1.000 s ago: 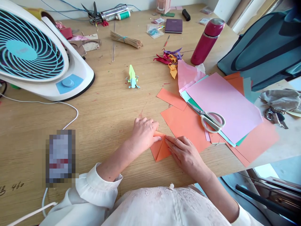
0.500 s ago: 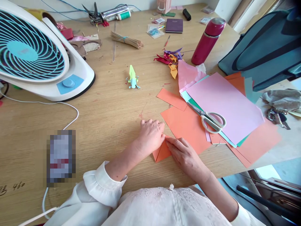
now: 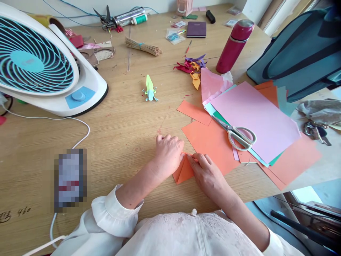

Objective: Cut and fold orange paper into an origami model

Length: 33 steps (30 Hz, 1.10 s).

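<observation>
A folded piece of orange paper (image 3: 183,172) lies on the table near its front edge, with creases running to a point at its lower corner. My left hand (image 3: 169,151) is curled over the paper's upper left part, fingers bent and closed on it. From the right, my right hand (image 3: 205,170) pinches the upper edge between thumb and fingers. Much of the paper's far side is hidden under my hands. Just beyond my right hand lies a larger orange sheet (image 3: 213,145), and a narrow orange strip (image 3: 194,111) rests above it.
Scissors (image 3: 238,137) lie on a pink sheet (image 3: 255,117) at the right. A red flask (image 3: 234,48) stands behind, beside a teal bag (image 3: 287,60). A small green and blue paper figure (image 3: 150,89) stands mid-table. A fan (image 3: 50,67) occupies the left.
My left hand has shifted slightly left. My right hand's fingers have moved up a little along the paper's upper edge, showing more of the creased face.
</observation>
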Each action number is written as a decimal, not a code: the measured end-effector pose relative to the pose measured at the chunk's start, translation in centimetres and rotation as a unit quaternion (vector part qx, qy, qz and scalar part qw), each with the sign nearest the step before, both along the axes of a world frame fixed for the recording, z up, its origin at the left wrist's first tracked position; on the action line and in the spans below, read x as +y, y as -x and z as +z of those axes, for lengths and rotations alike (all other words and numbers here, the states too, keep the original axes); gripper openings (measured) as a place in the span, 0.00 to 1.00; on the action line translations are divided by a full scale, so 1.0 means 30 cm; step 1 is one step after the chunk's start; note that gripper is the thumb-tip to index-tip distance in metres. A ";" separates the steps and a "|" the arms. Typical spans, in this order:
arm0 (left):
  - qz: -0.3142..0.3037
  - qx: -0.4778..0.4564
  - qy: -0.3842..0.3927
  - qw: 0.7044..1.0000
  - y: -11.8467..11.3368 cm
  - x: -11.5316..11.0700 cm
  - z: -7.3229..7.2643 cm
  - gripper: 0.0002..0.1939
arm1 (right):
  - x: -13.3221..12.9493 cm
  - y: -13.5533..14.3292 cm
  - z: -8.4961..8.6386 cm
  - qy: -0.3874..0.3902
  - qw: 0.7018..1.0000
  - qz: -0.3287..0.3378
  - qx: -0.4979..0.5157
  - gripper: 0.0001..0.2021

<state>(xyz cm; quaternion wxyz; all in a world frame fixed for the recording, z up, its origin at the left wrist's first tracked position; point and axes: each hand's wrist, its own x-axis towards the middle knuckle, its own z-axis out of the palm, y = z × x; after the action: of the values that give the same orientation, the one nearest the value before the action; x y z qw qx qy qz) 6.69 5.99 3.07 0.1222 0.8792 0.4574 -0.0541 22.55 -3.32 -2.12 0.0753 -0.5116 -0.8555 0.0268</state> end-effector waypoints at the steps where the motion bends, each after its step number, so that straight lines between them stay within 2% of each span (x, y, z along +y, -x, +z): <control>1: -0.001 0.000 0.001 1.000 0.001 0.000 0.002 0.06 | -0.002 0.004 -0.003 0.006 1.000 -0.012 -0.001 0.20; 5: -0.004 0.012 0.013 1.000 0.002 0.003 0.020 0.05 | -0.013 0.021 -0.013 -0.008 0.999 -0.043 -0.026 0.19; 13: -0.010 0.031 0.020 0.999 -0.002 0.005 0.057 0.04 | -0.020 0.042 -0.014 -0.054 0.994 -0.030 -0.086 0.21; 18: -0.012 0.034 0.017 0.999 0.010 0.011 0.071 0.07 | -0.023 0.051 -0.013 -0.063 0.993 -0.032 -0.094 0.21; 25: -0.039 0.060 -0.024 0.997 -0.014 0.022 0.081 0.07 | -0.026 0.054 -0.008 -0.055 0.994 -0.039 -0.087 0.24; 29: -0.076 0.080 0.034 0.993 -0.042 0.041 0.067 0.06 | -0.023 0.053 -0.006 -0.065 0.993 -0.038 -0.093 0.23; 33: -0.064 0.078 0.064 0.993 -0.035 0.061 0.062 0.07 | -0.023 0.056 -0.006 -0.071 0.992 -0.036 -0.098 0.24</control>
<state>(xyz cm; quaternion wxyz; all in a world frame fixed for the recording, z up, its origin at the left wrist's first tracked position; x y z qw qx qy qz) 7.72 7.81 4.94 0.1385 0.8899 0.4042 -0.1597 20.87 -3.99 -2.29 0.0284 -0.5352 -0.8398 -0.0864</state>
